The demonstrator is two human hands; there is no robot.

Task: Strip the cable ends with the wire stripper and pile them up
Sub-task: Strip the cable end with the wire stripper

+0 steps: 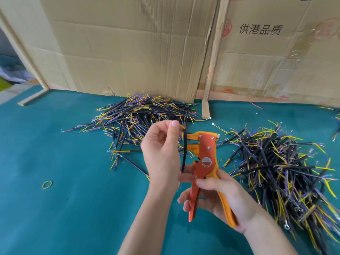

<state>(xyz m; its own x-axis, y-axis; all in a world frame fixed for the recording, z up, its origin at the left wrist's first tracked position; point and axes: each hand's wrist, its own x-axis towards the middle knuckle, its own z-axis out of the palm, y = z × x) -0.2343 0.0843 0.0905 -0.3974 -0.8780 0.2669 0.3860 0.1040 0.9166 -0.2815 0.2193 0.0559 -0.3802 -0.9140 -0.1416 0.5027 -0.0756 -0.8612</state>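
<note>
My left hand (pixel 162 153) pinches a short black cable (pixel 184 150) near its top end and holds it upright just left of the stripper's jaws. My right hand (pixel 219 196) grips the handles of an orange and yellow wire stripper (pixel 206 162), with its jaws pointing left toward the cable. A pile of black cables with yellow and purple wire ends (pixel 139 115) lies behind my hands near the cardboard. A second, larger pile of the same cables (pixel 279 173) lies to the right.
The work surface is a teal mat (pixel 64 208). Cardboard sheets (pixel 128 43) and a wooden strip (pixel 214 57) stand along the back. A yellow rubber band (pixel 47 184) lies at the left. A few loose cables (pixel 125 157) lie between the far pile and my left hand.
</note>
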